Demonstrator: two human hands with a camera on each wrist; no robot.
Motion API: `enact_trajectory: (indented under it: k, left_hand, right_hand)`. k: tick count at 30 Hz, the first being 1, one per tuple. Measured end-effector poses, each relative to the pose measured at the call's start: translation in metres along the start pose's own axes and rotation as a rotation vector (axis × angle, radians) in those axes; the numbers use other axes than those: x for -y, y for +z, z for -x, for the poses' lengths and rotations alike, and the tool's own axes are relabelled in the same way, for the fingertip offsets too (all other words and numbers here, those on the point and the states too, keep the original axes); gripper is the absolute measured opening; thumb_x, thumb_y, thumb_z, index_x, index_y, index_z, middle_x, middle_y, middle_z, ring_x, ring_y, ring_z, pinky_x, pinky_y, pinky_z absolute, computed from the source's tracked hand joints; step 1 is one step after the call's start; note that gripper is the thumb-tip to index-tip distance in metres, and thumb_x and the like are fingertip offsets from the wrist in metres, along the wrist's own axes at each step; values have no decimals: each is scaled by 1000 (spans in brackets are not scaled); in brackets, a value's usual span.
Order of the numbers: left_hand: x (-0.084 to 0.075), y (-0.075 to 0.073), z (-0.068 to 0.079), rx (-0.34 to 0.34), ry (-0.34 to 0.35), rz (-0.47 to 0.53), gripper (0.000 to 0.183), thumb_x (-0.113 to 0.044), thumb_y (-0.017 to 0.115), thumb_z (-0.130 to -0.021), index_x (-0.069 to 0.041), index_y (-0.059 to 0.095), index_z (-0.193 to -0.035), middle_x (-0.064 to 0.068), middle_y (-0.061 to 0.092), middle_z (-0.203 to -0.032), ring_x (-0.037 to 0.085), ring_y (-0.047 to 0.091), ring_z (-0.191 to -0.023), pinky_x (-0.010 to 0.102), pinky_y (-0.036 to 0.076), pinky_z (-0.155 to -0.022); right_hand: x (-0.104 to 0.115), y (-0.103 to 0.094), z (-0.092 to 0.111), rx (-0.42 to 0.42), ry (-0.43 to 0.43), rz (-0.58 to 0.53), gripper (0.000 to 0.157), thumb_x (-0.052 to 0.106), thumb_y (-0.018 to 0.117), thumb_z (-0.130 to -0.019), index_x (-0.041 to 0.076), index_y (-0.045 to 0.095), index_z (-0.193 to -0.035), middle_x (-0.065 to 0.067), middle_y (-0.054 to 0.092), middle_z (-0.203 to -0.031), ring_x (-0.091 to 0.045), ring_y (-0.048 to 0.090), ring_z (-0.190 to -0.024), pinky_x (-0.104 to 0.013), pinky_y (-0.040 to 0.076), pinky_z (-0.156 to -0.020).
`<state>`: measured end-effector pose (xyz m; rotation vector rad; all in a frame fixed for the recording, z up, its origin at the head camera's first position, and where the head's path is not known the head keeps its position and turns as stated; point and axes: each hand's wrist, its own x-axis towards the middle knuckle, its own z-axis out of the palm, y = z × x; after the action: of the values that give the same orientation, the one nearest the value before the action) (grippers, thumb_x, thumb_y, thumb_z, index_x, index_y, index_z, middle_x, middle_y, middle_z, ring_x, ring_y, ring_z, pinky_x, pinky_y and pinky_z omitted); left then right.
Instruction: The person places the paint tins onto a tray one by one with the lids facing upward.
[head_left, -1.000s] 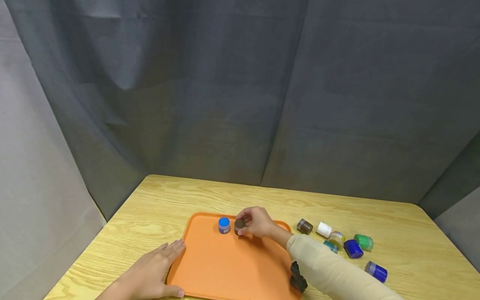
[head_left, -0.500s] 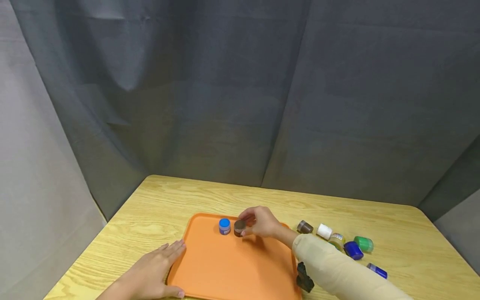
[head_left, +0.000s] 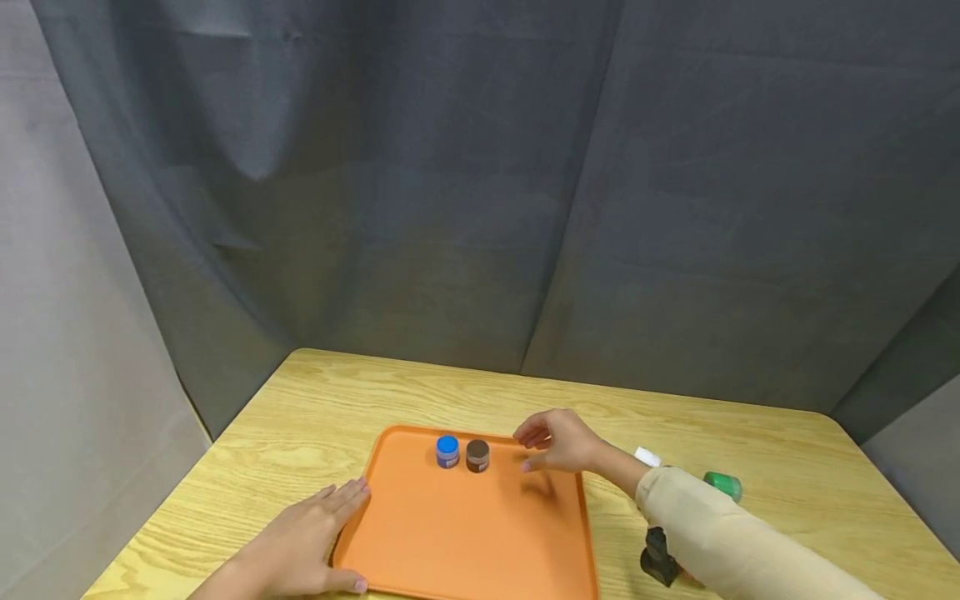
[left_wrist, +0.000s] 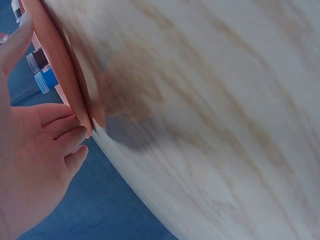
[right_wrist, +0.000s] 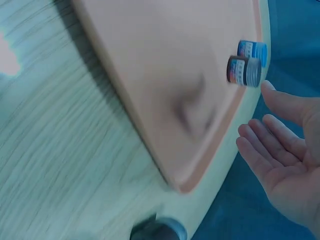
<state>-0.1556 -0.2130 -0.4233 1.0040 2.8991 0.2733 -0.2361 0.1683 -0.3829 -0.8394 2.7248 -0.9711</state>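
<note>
An orange tray (head_left: 465, 533) lies on the wooden table. Near its far edge a blue-lidded paint jar (head_left: 447, 451) and a brown paint jar (head_left: 477, 456) stand upright side by side. My right hand (head_left: 562, 442) hovers over the tray's far right corner, fingers loosely bent and holding nothing. In the right wrist view a gap separates its thumb from the brown jar (right_wrist: 244, 71). My left hand (head_left: 307, 537) rests at the tray's left edge, fingers extended; its fingertips touch the tray rim (left_wrist: 75, 85) in the left wrist view.
Right of the tray lie a white jar (head_left: 647, 457) and a green jar (head_left: 723, 485). My right sleeve (head_left: 735, 533) hides other jars there. A dark jar (right_wrist: 160, 230) shows at the bottom of the right wrist view. Behind the table hangs a dark curtain (head_left: 450, 208).
My right hand has let go of the brown jar and moved right, away from it. The jar stays beside the blue one. My left hand keeps its place.
</note>
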Motion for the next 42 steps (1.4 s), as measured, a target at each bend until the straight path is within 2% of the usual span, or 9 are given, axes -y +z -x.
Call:
enact_trajectory:
  k: [8, 21, 27, 32, 37, 42]
  left_hand:
    - [0, -2, 1, 12, -1, -4, 107, -79, 56, -73, 1, 41, -144, 19, 43, -149, 34, 47, -135, 55, 42, -105]
    - [-1, 0, 3, -12, 2, 4, 108, -80, 53, -74, 2, 42, -143, 19, 44, -149, 32, 47, -136, 52, 41, -107]
    - [-2, 0, 2, -4, 0, 18, 107, -79, 53, -74, 1, 41, -143, 18, 44, -149, 32, 46, -136, 53, 41, -107]
    - [-3, -1, 2, -10, 1, 20, 106, -79, 54, -75, 1, 42, -143, 18, 44, -149, 32, 46, -136, 54, 41, -106]
    - [-4, -2, 2, -4, -6, 21, 105, -79, 55, -75, 1, 42, -143, 17, 44, -150, 32, 46, -136, 53, 42, -106]
    - [-3, -2, 3, 6, -16, 24, 106, -78, 56, -74, 0, 42, -144, 17, 43, -150, 31, 46, -137, 53, 41, -107]
  right_hand:
    - [-5, -17, 28, 11, -6, 39, 34, 13, 80, -76, -3, 69, -104, -18, 71, -99, -28, 70, -88, -33, 60, -77]
    - [-19, -32, 80, 51, -25, 4, 33, 14, 77, -80, -3, 67, -106, -18, 70, -102, -32, 69, -93, -36, 60, -78]
    - [-25, -37, 110, 38, -32, 18, 33, 18, 77, -81, -1, 67, -105, -15, 71, -100, -22, 69, -91, -34, 60, -75]
    - [-33, -42, 133, 39, 6, 11, 37, 23, 76, -81, -2, 66, -106, -16, 71, -100, -18, 69, -90, -32, 60, -73]
    - [-40, -45, 153, 30, 14, 72, 36, 22, 76, -81, -2, 67, -105, -14, 72, -98, -16, 70, -88, -33, 60, -71]
    - [-45, -44, 167, 23, 32, 133, 33, 25, 77, -79, 1, 70, -102, -10, 73, -96, -13, 69, -84, -27, 59, -68]
